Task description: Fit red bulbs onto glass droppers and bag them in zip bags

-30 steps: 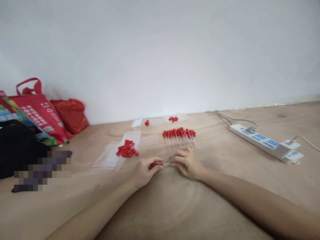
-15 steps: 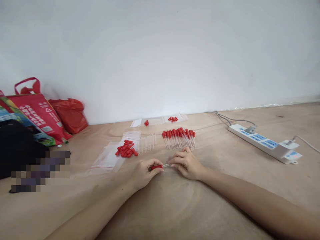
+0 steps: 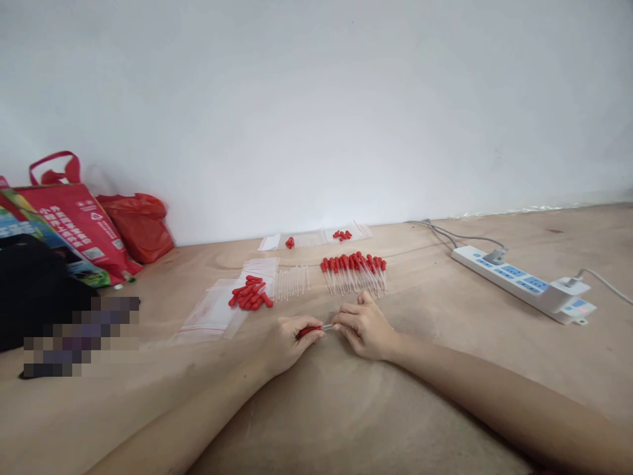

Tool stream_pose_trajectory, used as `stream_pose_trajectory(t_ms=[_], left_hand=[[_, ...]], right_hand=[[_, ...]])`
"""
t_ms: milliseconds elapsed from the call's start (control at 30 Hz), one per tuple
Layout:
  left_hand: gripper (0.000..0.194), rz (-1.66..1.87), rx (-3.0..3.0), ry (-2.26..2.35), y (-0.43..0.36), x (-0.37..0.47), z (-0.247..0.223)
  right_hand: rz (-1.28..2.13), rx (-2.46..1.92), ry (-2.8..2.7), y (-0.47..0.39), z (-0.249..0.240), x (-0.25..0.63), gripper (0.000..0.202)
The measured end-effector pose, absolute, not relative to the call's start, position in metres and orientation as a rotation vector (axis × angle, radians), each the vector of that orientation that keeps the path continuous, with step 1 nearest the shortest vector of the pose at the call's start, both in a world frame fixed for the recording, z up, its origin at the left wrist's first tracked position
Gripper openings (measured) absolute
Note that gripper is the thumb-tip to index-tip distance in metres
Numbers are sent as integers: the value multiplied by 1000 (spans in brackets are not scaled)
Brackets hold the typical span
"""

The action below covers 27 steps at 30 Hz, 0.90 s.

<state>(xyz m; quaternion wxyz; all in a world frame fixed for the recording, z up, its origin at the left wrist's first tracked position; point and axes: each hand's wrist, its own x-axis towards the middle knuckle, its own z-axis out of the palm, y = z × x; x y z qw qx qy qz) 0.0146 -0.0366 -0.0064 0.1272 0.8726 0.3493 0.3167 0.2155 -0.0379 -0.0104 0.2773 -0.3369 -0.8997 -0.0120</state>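
Between finger and thumb, my left hand (image 3: 293,342) pinches a red rubber dropper bulb (image 3: 309,331). A thin clear glass pipette tube (image 3: 328,326) meets the bulb's right end, and my right hand (image 3: 364,328) is closed on the tube's other end. How deep the tube sits in the bulb is hidden by the fingers. Beyond my right hand lies a row of droppers (image 3: 353,270) with red bulbs on clear tubes. Left of it are bare clear tubes (image 3: 291,284) side by side. A pile of loose red bulbs (image 3: 251,295) rests on plastic zip bags (image 3: 210,313).
Against the wall lie more clear bags (image 3: 316,237) with a few red bulbs. A white power strip (image 3: 514,280) with plugs and cables is on the right. At left stand a red shopping bag (image 3: 84,224), a red plastic bag (image 3: 136,227) and a black cloth item (image 3: 39,290).
My right hand has shifted slightly left toward my left hand, and less of the clear tube shows between them. The piles and rows have stayed put.
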Motion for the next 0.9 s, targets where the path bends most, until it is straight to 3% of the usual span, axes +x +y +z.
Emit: stream_pose_trajectory(t_ms=[333,667,900], left_hand=[[15,887,2571,1018,-37,16,-4],[23,846,2227,1118,-31,14,-3],[20,830,2249,1132,-32,12,-3]], right_hand=[[198,-1004,-2439,-37,-7,208,22],[419,-1159,-2332,-26,4,215,32],[605,-1009,-2230,-32,3,228,17]])
